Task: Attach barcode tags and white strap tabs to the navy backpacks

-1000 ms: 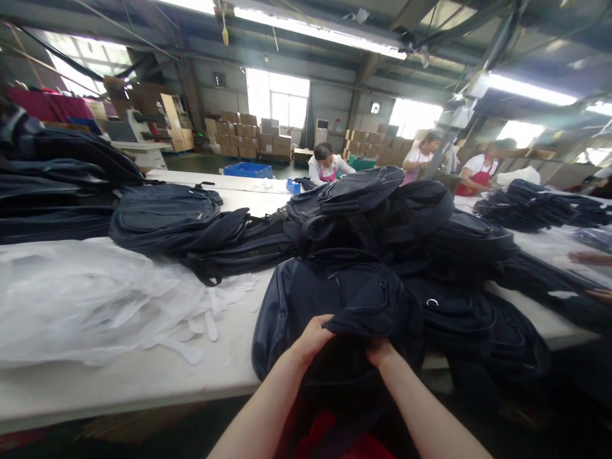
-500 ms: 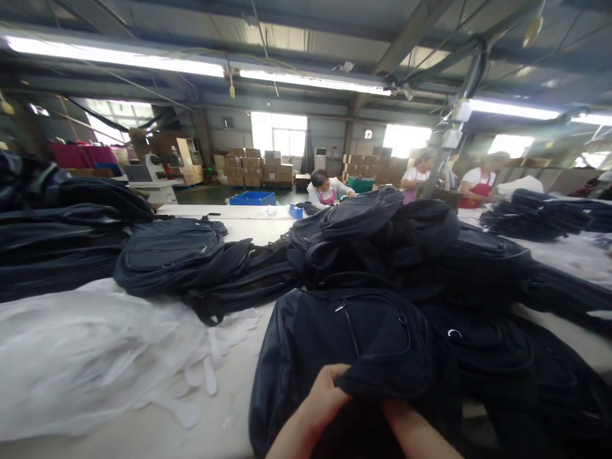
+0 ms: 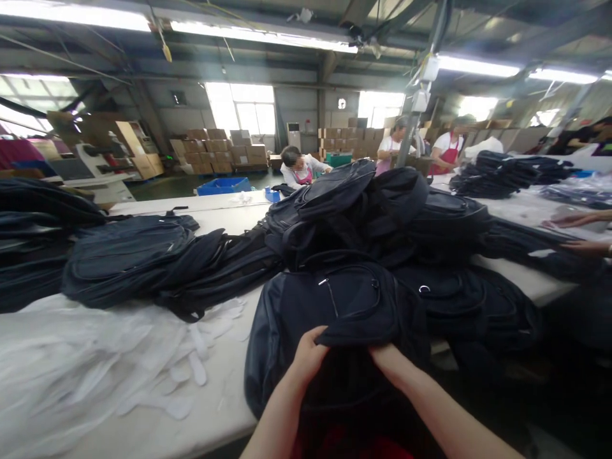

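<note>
A dark navy backpack lies at the near edge of the white table, its zippered front facing up. My left hand grips the fabric at its near edge, thumb on top and the other fingers hidden beneath. My right hand reaches under the same edge; its fingers are covered by the cloth, so its grip cannot be made out. Behind the backpack rises a pile of similar dark bags.
Clear plastic bags and white strips cover the left of the table. More backpacks lie at the left. A co-worker's hands reach in at the right edge. Several people stand farther back. A blue bin is beyond the table.
The view has swung right and pulled back, showing more of my forearms. A co-worker's hands have come into view at the right. Both my hands remain at the backpack's near edge.
</note>
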`<state>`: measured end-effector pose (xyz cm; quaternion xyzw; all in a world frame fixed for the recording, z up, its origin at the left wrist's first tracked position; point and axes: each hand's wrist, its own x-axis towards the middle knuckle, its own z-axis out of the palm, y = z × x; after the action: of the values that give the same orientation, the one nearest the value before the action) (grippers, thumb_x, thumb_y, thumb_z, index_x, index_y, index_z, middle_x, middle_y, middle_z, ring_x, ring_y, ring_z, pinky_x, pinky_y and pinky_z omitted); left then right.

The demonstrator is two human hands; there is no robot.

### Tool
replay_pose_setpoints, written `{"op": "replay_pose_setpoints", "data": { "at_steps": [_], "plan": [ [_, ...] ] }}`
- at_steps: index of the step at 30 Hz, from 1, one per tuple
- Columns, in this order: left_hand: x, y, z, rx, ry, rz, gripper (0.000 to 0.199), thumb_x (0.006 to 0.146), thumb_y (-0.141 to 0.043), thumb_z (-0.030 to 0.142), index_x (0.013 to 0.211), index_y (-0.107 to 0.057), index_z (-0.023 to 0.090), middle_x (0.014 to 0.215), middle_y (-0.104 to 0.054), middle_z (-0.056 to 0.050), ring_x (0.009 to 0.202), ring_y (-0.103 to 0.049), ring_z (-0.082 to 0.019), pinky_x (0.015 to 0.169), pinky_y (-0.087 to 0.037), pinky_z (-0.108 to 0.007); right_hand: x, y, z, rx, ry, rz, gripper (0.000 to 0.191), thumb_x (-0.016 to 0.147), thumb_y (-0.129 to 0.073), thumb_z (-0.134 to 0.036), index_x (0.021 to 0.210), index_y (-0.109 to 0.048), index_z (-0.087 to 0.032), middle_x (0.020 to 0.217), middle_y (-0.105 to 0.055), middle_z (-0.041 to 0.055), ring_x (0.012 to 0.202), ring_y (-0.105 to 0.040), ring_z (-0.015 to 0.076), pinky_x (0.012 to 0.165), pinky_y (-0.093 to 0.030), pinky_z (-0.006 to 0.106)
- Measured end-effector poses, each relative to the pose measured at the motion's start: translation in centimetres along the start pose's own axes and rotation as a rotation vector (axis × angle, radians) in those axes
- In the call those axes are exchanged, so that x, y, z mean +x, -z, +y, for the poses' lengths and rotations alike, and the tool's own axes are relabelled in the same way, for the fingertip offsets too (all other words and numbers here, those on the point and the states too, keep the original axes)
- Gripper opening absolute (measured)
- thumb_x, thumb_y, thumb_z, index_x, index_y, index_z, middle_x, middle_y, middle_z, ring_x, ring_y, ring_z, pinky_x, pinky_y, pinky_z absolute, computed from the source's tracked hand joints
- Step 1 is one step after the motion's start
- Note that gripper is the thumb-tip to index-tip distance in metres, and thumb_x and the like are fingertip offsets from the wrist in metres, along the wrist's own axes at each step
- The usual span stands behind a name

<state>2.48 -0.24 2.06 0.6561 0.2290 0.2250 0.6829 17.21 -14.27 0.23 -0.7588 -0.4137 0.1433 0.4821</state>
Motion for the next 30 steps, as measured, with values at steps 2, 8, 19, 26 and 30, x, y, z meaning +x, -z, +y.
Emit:
{"op": "replay_pose_setpoints", "data": {
  "at_steps": [2,8,19,26,30],
  "plan": [
    [0.0,-0.2,-0.2,0.048,-0.007,-0.003,0.03,0.073,-0.065,0.033,0.094,-0.073,0.013,0.089,-0.073,-0.005,0.095,-0.065,-0.024,0.09,-0.048,-0.036,-2.3,1.7,-0.3,-0.162,0.025,-0.139,0.028,0.091,-0.046,-0.022,0.106,-0.069,-0.018,0.101,-0.071,0.0104,0.099,-0.065,0.0246,0.094,-0.049,0.041],
    [-0.6,-1.0,-0.4,0.385,-0.144,-0.034,0.045,0.074,-0.055,0.016,0.118,-0.063,0.015,0.109,-0.069,-0.008,0.104,-0.062,-0.022,0.097,-0.046,-0.037,-6.2,6.7,-1.6,-0.747,0.035,0.016,0.029,0.091,-0.042,-0.019,0.105,-0.067,-0.02,0.093,-0.073,0.009,0.083,-0.069,0.0236,0.073,-0.049,0.035],
    [-4.3,-4.7,2.9,0.903,-0.265,-0.11,0.053,0.078,-0.064,0.032,0.129,-0.053,0.021,0.125,-0.058,-0.01,0.117,-0.053,-0.027,0.106,-0.041,-0.043,-4.5,8.7,-0.5,-0.875,-0.027,0.305,0.02,0.087,-0.053,-0.027,0.105,-0.056,-0.019,0.083,-0.07,0.0072,0.076,-0.068,0.0239,0.061,-0.043,0.031],
    [-3.4,-6.9,5.9,0.9,-0.369,-0.142,0.064,0.083,-0.058,0.052,0.137,-0.046,0.019,0.139,-0.049,-0.012,0.129,-0.044,-0.027,0.112,-0.035,-0.041,-4.7,10.8,-0.2,-0.597,-0.027,0.286,0.027,0.089,-0.045,-0.037,0.098,-0.064,-0.02,0.086,-0.072,0.007,0.074,-0.068,0.0227,0.066,-0.047,0.033],
    [-0.4,-11.1,8.0,1.03,-0.474,-0.13,0.058,0.084,-0.055,0.053,0.127,-0.052,0.013,0.123,-0.058,-0.015,0.116,-0.053,-0.03,0.102,-0.042,-0.042,-4.9,11.8,-0.2,-0.464,-0.135,0.251,0.031,0.085,-0.05,-0.046,0.091,-0.066,-0.02,0.079,-0.072,0.006,0.071,-0.068,0.0228,0.063,-0.047,0.032]
  ]
}}
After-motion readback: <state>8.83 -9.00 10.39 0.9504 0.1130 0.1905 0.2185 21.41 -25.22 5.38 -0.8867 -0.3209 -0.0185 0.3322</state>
